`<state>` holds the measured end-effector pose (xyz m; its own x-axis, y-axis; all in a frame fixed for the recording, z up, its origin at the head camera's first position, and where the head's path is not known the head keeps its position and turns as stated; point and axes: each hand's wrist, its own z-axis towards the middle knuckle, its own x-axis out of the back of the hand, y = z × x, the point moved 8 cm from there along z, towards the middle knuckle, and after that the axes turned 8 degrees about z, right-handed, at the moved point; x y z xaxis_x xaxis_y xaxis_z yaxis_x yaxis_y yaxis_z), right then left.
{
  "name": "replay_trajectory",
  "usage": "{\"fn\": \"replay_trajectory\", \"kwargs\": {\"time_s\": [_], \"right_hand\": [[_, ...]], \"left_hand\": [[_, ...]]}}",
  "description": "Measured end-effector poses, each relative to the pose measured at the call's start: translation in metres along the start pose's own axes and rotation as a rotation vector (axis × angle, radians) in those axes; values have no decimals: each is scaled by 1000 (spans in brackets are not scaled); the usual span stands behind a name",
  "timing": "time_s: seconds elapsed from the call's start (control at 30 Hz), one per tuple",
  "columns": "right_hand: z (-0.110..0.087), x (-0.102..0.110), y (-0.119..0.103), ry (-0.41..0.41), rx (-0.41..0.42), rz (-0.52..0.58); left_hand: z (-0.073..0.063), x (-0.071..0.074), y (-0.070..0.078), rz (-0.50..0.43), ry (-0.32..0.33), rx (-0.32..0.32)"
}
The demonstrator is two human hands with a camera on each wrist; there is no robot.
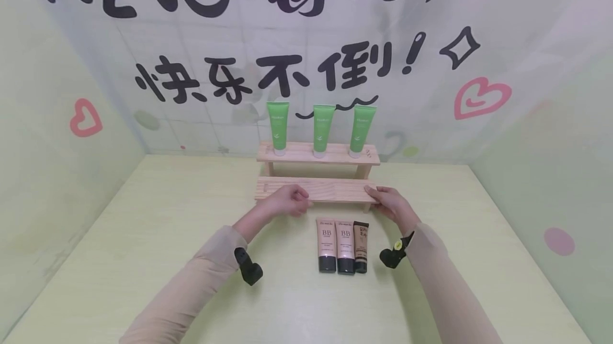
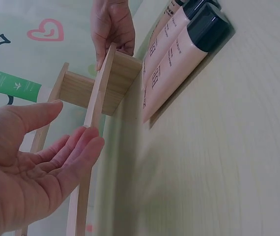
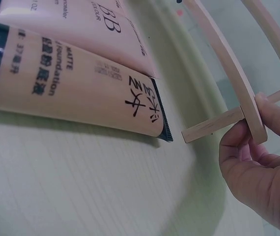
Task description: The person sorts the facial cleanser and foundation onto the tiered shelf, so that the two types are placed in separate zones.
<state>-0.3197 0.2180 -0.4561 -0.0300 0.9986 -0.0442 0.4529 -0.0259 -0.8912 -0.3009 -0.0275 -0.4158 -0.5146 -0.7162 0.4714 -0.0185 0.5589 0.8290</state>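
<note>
A two-tier wooden display rack (image 1: 330, 190) stands near the back wall. My right hand (image 1: 391, 204) pinches the right end of its lower board, thumb on top and fingers beneath, as the right wrist view shows up close. At the board's front edge, left of centre, is my left hand (image 1: 287, 200); its fingers (image 2: 76, 152) are loosely extended beside the edge and hold nothing. Three green squeeze tubes (image 1: 321, 128) stand cap-down along the upper board. In front of the rack lie two pink BB cream tubes (image 1: 326, 243) and one beige foundation tube (image 3: 76, 78), side by side.
The pale table (image 1: 191, 190) is enclosed by a back wall (image 1: 210, 136) with black lettering and by side walls (image 1: 541, 174). Each wrist carries a black camera mount, the left mount (image 1: 248, 267) and the right mount (image 1: 394, 257).
</note>
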Motion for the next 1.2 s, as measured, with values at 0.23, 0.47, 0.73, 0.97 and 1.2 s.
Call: {"fn": "replay_trajectory", "kwargs": {"time_s": [0.23, 0.47, 0.73, 0.97, 1.2], "right_hand": [[-1, -1, 0, 5, -8, -11], [0, -2, -1, -9, 8, 11], [2, -3, 0, -15, 7, 23], [1, -1, 0, -1, -1, 16], [1, 1, 2, 20, -10, -11]], "left_hand": [[-5, -11, -3, 21, -50, 16], [-9, -23, -7, 125, -105, 10], [-9, -35, -12, 160, -116, 32], [-7, -45, -15, 182, -117, 38], [-6, -56, -14, 270, -41, 75]]}}
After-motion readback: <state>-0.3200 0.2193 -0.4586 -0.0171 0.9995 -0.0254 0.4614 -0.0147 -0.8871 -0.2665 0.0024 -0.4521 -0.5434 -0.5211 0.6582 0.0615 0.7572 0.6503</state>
